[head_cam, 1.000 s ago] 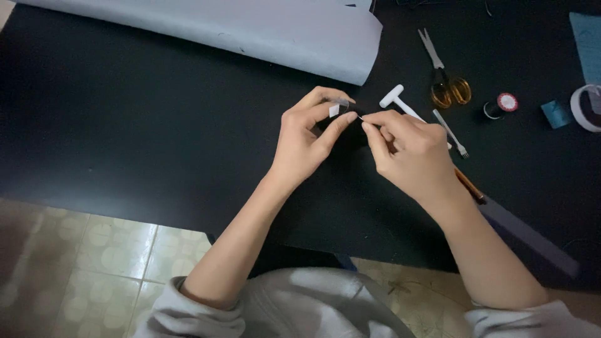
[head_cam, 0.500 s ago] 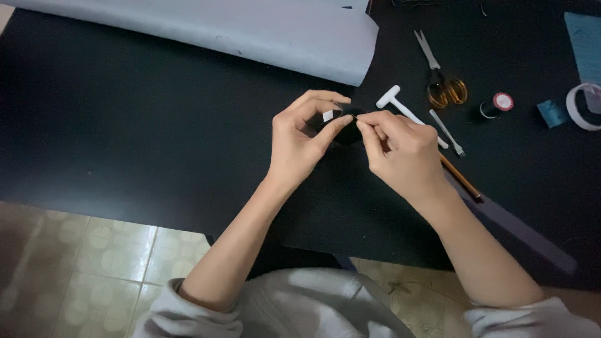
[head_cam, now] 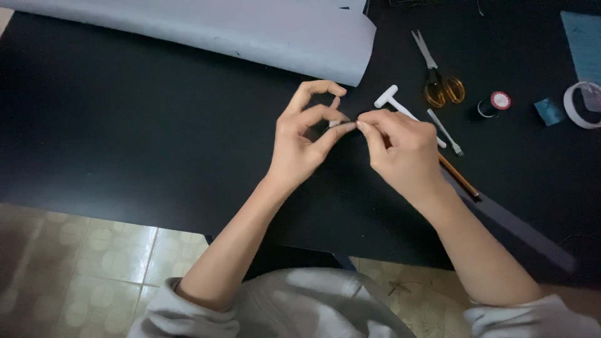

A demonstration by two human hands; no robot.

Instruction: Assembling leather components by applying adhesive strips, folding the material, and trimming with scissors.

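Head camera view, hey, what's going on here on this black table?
A person is working over a black table. The left hand and right hand meet fingertip to fingertip, pinching a small item between them; it is too small to identify. Beside the right hand lie a white T-shaped tool, scissors with amber handles, a dark thread spool and a pencil. A large pale sheet lies along the far edge, a tape roll at the right edge.

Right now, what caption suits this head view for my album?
Left hand and right hand pinch a small dark piece above a black table, scissors nearby.
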